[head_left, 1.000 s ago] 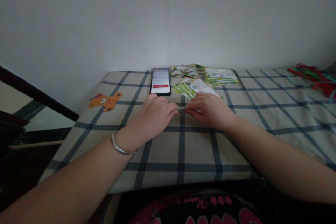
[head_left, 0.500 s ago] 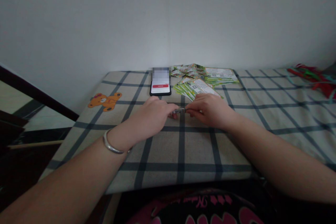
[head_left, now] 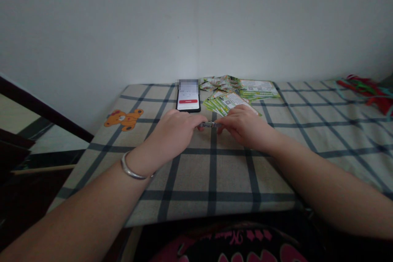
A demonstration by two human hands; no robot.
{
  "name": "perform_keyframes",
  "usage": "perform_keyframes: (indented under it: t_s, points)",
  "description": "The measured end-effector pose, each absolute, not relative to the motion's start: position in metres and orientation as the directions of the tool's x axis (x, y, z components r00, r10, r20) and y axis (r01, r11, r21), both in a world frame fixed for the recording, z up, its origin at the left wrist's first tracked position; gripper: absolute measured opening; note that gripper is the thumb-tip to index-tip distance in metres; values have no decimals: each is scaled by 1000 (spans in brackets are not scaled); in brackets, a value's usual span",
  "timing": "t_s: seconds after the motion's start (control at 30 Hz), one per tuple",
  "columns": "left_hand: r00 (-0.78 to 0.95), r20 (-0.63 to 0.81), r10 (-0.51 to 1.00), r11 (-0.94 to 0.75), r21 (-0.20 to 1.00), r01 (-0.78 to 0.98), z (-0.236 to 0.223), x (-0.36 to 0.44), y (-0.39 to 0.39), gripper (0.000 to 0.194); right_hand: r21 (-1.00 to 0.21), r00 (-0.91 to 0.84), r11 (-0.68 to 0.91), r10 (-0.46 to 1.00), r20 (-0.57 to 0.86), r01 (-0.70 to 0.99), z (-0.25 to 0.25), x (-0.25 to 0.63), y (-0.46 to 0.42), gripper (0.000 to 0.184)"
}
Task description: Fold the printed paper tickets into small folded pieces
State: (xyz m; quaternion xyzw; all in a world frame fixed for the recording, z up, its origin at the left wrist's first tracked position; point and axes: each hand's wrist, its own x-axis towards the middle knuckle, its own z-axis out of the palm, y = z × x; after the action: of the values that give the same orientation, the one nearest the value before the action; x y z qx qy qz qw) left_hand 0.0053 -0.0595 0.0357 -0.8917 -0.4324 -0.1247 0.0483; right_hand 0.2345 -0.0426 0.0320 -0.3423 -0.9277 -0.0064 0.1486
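We see the worktop (head_left: pixel 193 180) reaching back to the wall (head_left: pixel 196 20). Between the left hand (head_left: pixel 176 133) and the right hand (head_left: pixel 247 129) is an item (head_left: pixel 210 124) we cannot quite make out. Beyond the left hand lies the phone (head_left: pixel 188 102); to its right, a heap (head_left: pixel 219 83), then the far cards (head_left: pixel 259 86), with the near cards (head_left: pixel 231 101) before both. The bear figure (head_left: pixel 124 120) lies left, a bundle (head_left: pixel 370 93) far right.

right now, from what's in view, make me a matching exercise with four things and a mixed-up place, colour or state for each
1 phone
2 bracelet
3 teddy bear figure
4 small grey piece

A orange
B held between left hand and right hand
C lit, showing a red bar
D around the left wrist

Pairs: 1-C; 2-D; 3-A; 4-B
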Motion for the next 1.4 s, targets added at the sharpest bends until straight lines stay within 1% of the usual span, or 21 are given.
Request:
perform_keyframes:
  t_s: [0.1,0.17,0.23,0.3,0.4,0.47,0.53,0.6,0.67,0.77,0.93,1.03,1.17,1.2,1.27,1.33,1.4]
  points:
    - [576,269,772,-585,-53,809,33,7,-60,19,-106,-719,770,628,298,629,28,234,-40,31]
    - [570,294,768,-565,-110,818,32,8,-60,16,-95,-717,773,621,316,627,26,235,-39,29]
    - [558,326,763,-540,-153,828,32,8,-60,17,-70,-698,758,628,344,648,25,236,-38,29]
    - [544,339,768,-518,-171,838,33,7,-60,18,-69,-653,725,654,382,685,24,236,-39,30]
    - [509,299,807,-475,-184,861,37,7,-62,19,-138,-565,663,713,415,736,23,236,-41,34]
    - [479,280,832,-446,-177,878,38,8,-63,20,-204,-494,609,762,417,767,23,236,-43,36]
    - [456,281,844,-427,-163,890,38,8,-63,20,-229,-455,574,789,414,787,23,236,-44,29]
    - [459,276,844,-430,-163,888,37,8,-63,21,-196,-478,583,781,402,788,23,237,-44,18]
    - [475,259,841,-445,-167,880,36,7,-62,20,-153,-521,610,761,387,777,23,238,-43,12]
    - [476,239,846,-457,-135,879,35,7,-60,21,-142,-543,632,743,391,762,23,238,-42,13]
    - [444,248,861,-441,-70,895,35,9,-59,24,-214,-473,596,769,429,774,25,241,-41,13]
    - [417,274,867,-433,-4,902,33,10,-60,30,-197,-458,586,766,451,786,27,243,-40,14]
    - [323,262,909,-370,152,916,31,12,-63,46,-154,-448,558,777,442,815,33,246,-37,15]
    - [301,262,917,-351,173,920,30,12,-64,47,-145,-435,537,789,434,831,35,247,-36,15]
    - [293,269,918,-342,157,927,28,12,-66,39,-124,-387,477,817,428,870,39,250,-34,15]
    - [352,264,898,-386,89,918,26,13,-68,27,-107,-330,414,835,441,904,43,254,-31,16]
    - [438,243,865,-457,22,889,25,13,-70,19,-117,-284,375,840,463,920,46,257,-26,17]
